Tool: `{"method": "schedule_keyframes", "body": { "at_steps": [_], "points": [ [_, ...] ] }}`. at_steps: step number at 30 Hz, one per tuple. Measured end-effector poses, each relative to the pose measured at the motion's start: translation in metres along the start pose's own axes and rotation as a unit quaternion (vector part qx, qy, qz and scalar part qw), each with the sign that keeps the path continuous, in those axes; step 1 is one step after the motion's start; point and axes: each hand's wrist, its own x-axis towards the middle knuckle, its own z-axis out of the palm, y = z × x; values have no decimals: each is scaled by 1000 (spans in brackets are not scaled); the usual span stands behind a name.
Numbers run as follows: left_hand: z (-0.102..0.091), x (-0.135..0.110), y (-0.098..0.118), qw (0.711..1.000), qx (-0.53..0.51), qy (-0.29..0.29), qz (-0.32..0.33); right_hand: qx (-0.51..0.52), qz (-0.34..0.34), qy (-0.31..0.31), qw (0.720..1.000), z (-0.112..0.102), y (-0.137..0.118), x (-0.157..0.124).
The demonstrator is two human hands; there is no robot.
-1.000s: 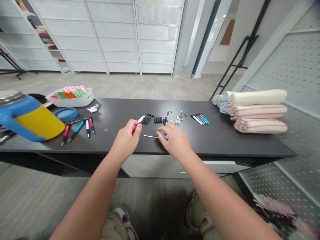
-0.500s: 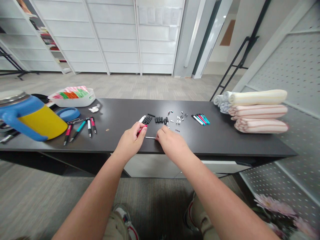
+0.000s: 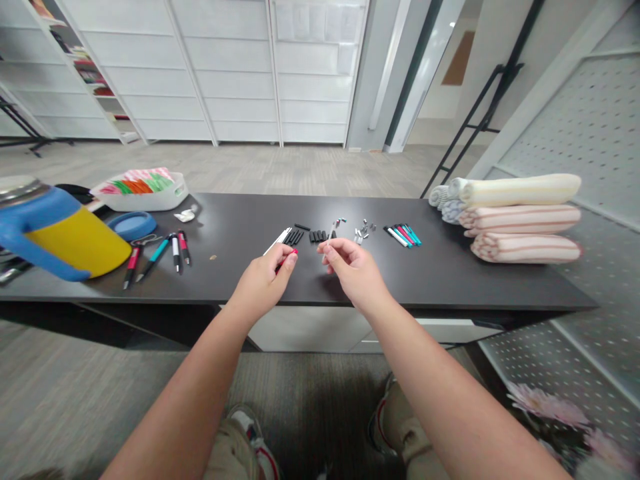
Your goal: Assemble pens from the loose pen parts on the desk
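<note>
My left hand (image 3: 263, 280) is closed around a red pen barrel (image 3: 289, 256), held just above the black table (image 3: 240, 220). My right hand (image 3: 350, 267) pinches a thin white ink refill (image 3: 331, 236) that points up and away, lifted off the table. Beyond the hands lie white refills and black pen parts (image 3: 293, 236), short black grips (image 3: 317, 236), small metal bits (image 3: 361, 232) and a row of coloured pen barrels (image 3: 403, 236).
A blue and yellow jug (image 3: 60, 230) stands at the left, with several finished pens (image 3: 160, 252) and a blue lid (image 3: 133, 225) beside it. A white tray (image 3: 143, 190) sits further back. Folded towels (image 3: 520, 217) are stacked at the right end.
My right hand picked the white refill up off the table and raised it. My left hand stayed closed on the red barrel and shifted a little.
</note>
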Motion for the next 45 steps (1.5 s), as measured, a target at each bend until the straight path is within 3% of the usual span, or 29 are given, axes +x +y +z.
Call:
{"method": "schedule_keyframes", "body": {
  "at_steps": [3, 8, 13, 20, 27, 34, 45],
  "points": [
    [2, 0, 2, 999, 11, -30, -1, 37, 1, 19, 999, -1, -1, 0],
    [7, -1, 7, 998, 24, -59, 6, 51, 8, -11, 999, 0, -9, -4],
    [9, -3, 9, 997, 23, -66, 13, 15, 5, -21, 1000, 3, -11, -6],
    [9, -2, 8, 998, 19, -63, 20, 10, 2, 21, 1000, 1, -8, -4],
    [9, -3, 7, 997, 25, -69, 29, -75, -23, -45, 996, 4, -9, -6],
    [10, -3, 6, 997, 33, -65, 40, -131, -13, -70, 989, 2, -7, -4],
    [12, -4, 6, 995, 60, -69, 33, -52, 29, -45, 997, 2, -6, -2]
  ]
}}
